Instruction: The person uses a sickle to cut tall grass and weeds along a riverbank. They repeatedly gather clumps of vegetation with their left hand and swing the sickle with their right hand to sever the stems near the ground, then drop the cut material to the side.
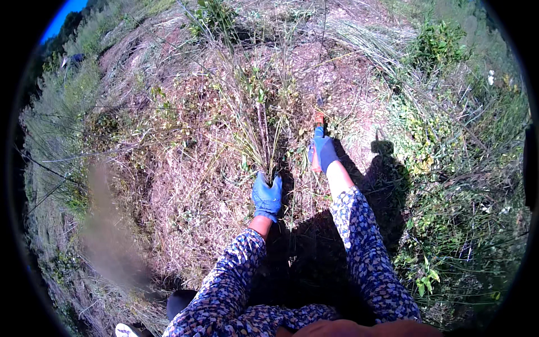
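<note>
Weeds (449, 230) line the right; a shrub (215, 19) stands beyond the stalks (261, 132).

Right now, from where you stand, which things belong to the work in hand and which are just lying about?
In use, it seems:
- tall stalks, held low by the gloved left hand
- orange-handled tool, in the gloved right hand

Just about:
- flattened grass, upper right
- dry plant litter on the ground
- leafy green plant, lower right
</note>
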The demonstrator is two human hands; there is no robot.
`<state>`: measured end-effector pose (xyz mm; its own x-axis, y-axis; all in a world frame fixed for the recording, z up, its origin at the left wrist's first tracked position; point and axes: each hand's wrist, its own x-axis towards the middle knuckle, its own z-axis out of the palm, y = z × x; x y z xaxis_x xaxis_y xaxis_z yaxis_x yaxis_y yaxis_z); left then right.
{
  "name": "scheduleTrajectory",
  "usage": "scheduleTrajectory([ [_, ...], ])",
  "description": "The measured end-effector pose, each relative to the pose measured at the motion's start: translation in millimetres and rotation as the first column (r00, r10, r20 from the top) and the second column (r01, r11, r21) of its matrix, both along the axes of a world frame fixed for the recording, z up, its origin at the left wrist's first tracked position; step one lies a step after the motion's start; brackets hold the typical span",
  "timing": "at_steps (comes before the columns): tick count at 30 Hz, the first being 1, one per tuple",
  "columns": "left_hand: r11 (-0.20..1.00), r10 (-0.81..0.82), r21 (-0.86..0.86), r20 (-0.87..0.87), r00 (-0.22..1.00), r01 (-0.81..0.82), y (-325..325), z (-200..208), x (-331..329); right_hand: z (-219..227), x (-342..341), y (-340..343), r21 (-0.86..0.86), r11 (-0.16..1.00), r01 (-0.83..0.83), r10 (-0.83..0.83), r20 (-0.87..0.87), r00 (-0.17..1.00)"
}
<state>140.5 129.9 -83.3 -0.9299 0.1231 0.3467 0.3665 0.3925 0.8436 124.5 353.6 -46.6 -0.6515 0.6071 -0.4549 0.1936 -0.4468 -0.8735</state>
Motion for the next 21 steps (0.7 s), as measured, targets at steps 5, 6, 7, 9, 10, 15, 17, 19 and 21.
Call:
scheduleTrajectory([
  [5,0.997,-0.071,0.012,0.065,0.995,0.071,42,3,22,-56,-50,33,0.662,0.612,-0.433,-0.108,0.613,0.783],
  [6,0.998,-0.058,-0.004,0.062,0.996,0.058,37,1,20,-62,-38,13,0.674,0.618,-0.405,-0.091,0.573,0.815],
  [7,0.999,-0.032,-0.039,0.048,0.998,0.033,23,-2,12,-67,-18,-22,0.641,0.677,-0.362,-0.005,0.496,0.868],
  [9,0.996,-0.052,-0.068,0.086,0.995,0.058,-8,-12,-8,-67,40,-90,0.497,0.810,-0.310,0.172,0.303,0.937],
  [10,0.995,-0.029,-0.091,0.033,0.999,0.032,-11,-8,-4,-76,74,-109,0.403,0.864,-0.303,0.223,0.234,0.946],
  [15,0.984,-0.120,0.137,0.044,0.992,0.113,13,9,4,-99,165,-102,0.459,0.858,-0.230,0.311,-0.108,0.944],
  [17,0.993,-0.085,0.089,0.143,0.986,0.073,13,25,15,-90,180,-101,0.202,0.942,-0.270,0.314,-0.236,0.920],
  [19,0.997,0.073,-0.035,-0.073,0.995,-0.076,22,31,17,-82,182,-113,0.812,0.563,-0.156,0.168,0.072,0.983],
  [21,0.995,0.081,-0.053,-0.150,0.985,-0.090,15,57,19,-51,188,-151,0.906,0.375,-0.197,0.136,0.156,0.978],
])
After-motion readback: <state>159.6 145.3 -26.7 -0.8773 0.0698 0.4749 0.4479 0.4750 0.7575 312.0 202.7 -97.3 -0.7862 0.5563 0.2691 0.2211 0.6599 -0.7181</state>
